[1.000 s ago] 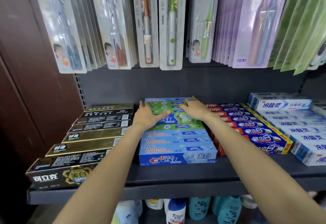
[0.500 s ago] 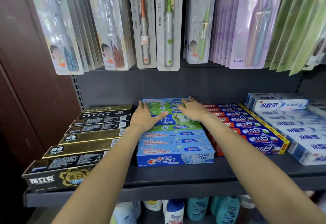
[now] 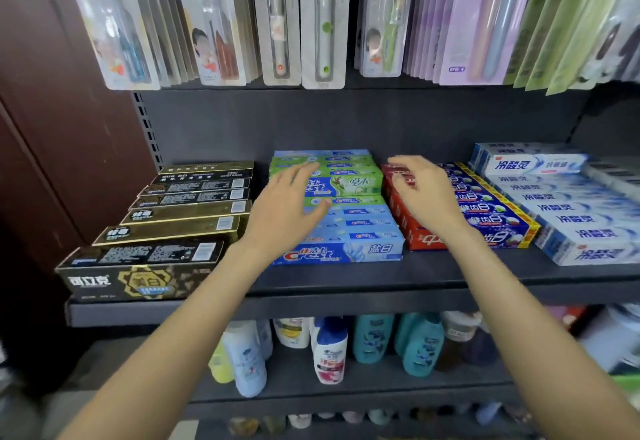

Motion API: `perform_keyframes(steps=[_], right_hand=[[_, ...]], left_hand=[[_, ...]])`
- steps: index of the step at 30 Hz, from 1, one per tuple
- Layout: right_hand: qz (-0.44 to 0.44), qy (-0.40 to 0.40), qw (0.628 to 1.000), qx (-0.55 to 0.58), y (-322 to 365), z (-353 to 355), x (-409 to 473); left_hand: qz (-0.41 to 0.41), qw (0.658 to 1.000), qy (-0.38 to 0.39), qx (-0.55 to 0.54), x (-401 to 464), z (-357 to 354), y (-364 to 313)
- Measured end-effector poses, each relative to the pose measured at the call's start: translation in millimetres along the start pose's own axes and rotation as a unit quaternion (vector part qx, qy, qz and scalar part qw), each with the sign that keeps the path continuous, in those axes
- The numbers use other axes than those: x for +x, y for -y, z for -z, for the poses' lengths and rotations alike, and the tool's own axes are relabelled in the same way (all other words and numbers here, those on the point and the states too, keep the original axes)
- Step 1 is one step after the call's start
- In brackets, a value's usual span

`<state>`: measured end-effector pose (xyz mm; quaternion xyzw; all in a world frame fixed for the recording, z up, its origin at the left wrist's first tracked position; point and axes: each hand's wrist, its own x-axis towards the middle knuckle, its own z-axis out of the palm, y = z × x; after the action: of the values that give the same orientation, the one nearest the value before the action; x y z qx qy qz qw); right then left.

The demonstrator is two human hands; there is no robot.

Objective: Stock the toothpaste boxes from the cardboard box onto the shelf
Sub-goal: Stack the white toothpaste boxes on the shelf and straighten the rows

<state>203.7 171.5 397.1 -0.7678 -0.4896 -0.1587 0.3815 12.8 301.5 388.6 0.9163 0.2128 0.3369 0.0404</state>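
Both hands are empty, fingers loosely spread: the left hand [image 3: 289, 209] over the green toothpaste boxes [image 3: 341, 185] mid-shelf [image 3: 346, 296], the right hand [image 3: 420, 190] just right of them. Stacking looks finished; next, likely fetching more from the unseen cardboard box.

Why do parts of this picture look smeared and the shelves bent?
Head view: both hands, left and right, are motion-blurred; the bottles below and the frame edges look soft; the wide lens bows the shelf; the Crest box stays readable.
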Motion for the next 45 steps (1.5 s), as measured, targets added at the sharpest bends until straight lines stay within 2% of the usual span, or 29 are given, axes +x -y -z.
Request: perform_keyframes(steps=[4, 7, 9, 15, 23, 25, 26, 28, 30, 32, 34, 37, 40, 42, 45], right_hand=[[0.034, 0.041, 0.998, -0.044, -1, 0, -53], [0.079, 0.077, 0.986, -0.126, 0, -7, -70], [0.094, 0.096, 0.977, -0.165, 2, -7, -73], [0.084, 0.126, 0.974, -0.168, 6, -7, -72], [0.085, 0.103, 0.974, -0.184, 12, -16, -79], [0.09, 0.086, 0.974, -0.191, 16, -19, -82], [0.09, 0.074, 0.976, -0.183, 20, -20, -83], [0.095, 0.049, 0.984, -0.141, 36, -21, -88], [0.109, 0.037, 0.991, -0.072, 63, -24, -92], [0.115, 0.07, 0.991, -0.007, 98, -30, -95], [0.113, 0.121, 0.986, 0.031, 129, -40, -97], [0.102, 0.173, 0.978, 0.055, 164, -62, -86], [0.059, 0.203, 0.975, 0.064, 182, -86, -57], [0.012, 0.234, 0.97, 0.062, 188, -101, -36], [-0.027, 0.281, 0.956, 0.077, 195, -120, -23]], left_hand=[[0.0, 0.994, 0.099, 0.048, -28, -3, -6], [-0.001, 0.977, 0.175, 0.118, -37, -11, 3], [0.014, 0.972, 0.202, 0.12, -40, -17, 9], [0.007, 0.974, 0.196, 0.111, -41, -24, 15], [0.013, 0.967, 0.204, 0.149, -43, -24, 12], [-0.003, 0.97, 0.172, 0.17, -47, -17, 7], [-0.027, 0.978, 0.129, 0.159, -51, -10, 2], [-0.101, 0.99, -0.001, 0.102, -65, 12, -6], [-0.162, 0.979, -0.111, 0.05, -84, 42, -1], [-0.166, 0.976, -0.136, 0.044, -105, 76, 23], [-0.132, 0.983, -0.092, 0.087, -124, 102, 67], [-0.029, 0.986, 0.052, 0.157, -140, 124, 134], [-0.013, 0.969, 0.151, 0.196, -139, 120, 166], [-0.025, 0.965, 0.166, 0.2, -132, 112, 175], [-0.05, 0.968, 0.149, 0.197, -120, 102, 178]])
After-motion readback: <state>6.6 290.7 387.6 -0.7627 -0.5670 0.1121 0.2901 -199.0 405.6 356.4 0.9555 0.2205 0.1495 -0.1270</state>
